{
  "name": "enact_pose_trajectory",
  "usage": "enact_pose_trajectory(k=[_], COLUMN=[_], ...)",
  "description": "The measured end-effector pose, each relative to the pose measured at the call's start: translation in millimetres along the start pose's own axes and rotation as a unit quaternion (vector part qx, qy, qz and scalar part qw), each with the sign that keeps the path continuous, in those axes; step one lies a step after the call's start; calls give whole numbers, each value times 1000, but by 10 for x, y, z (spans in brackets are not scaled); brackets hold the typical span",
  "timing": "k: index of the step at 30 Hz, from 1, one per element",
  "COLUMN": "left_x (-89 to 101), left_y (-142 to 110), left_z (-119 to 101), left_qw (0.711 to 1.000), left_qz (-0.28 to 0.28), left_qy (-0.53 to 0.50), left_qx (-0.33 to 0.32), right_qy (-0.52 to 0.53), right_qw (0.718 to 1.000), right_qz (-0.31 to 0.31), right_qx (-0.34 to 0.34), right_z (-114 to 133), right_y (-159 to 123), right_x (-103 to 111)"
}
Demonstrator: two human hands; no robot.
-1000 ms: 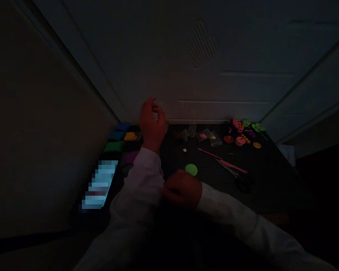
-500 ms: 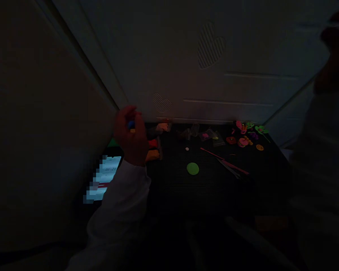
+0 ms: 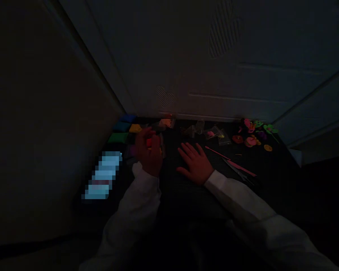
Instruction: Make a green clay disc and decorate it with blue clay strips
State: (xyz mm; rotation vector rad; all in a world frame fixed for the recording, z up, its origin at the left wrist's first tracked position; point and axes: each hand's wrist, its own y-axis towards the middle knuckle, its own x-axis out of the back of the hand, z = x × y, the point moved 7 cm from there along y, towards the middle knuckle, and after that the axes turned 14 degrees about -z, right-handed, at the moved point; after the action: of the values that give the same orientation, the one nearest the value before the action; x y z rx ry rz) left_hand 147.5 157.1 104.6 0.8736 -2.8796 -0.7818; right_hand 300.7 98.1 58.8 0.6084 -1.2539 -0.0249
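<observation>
Palm down, my right hand (image 3: 196, 163) rests on the dark ribbed table with its fingers spread. The flat green disc seen earlier is hidden, apparently under it. My left hand (image 3: 149, 152) hovers over the coloured packets with curled fingers apart from the thumb, and nothing shows in its grasp. Through its gap a red packet (image 3: 149, 142) is visible. Right of my right hand lie a pink stick (image 3: 214, 151) and a pair of scissors (image 3: 235, 168), with a second pink strip (image 3: 243, 168) across them.
Green (image 3: 118, 137), blue (image 3: 128, 118) and yellow packets (image 3: 135, 128) lie at the back left, behind a lit phone (image 3: 104, 175). Clear bags (image 3: 223, 140) line the back. Small coloured figures (image 3: 251, 140) stand at the back right. A panelled wall (image 3: 186, 75) rises behind the table.
My right hand has come down from the upper right onto the table, covering the green disc. My left hand has moved right and lower, uncovering the blue and yellow packets.
</observation>
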Motion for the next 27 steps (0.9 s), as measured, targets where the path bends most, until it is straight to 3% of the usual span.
enact_pose_trajectory(k=[7,14,21,27], left_x=[-65,-140,-153,-153], left_y=[-115,-157,-146,-150], left_z=[49,115,104,125], left_qw=[993,991,986,990], left_qz=[12,48,57,54], left_qy=[75,85,97,87], left_qx=[-94,-97,-125,-93], right_qy=[12,10,-11,6], right_qw=[999,999,999,999], right_qz=[41,46,-4,46], right_qx=[33,26,-39,2], right_z=[15,20,-46,31], right_y=[73,84,114,22], right_x=[-151,-153,47,-140])
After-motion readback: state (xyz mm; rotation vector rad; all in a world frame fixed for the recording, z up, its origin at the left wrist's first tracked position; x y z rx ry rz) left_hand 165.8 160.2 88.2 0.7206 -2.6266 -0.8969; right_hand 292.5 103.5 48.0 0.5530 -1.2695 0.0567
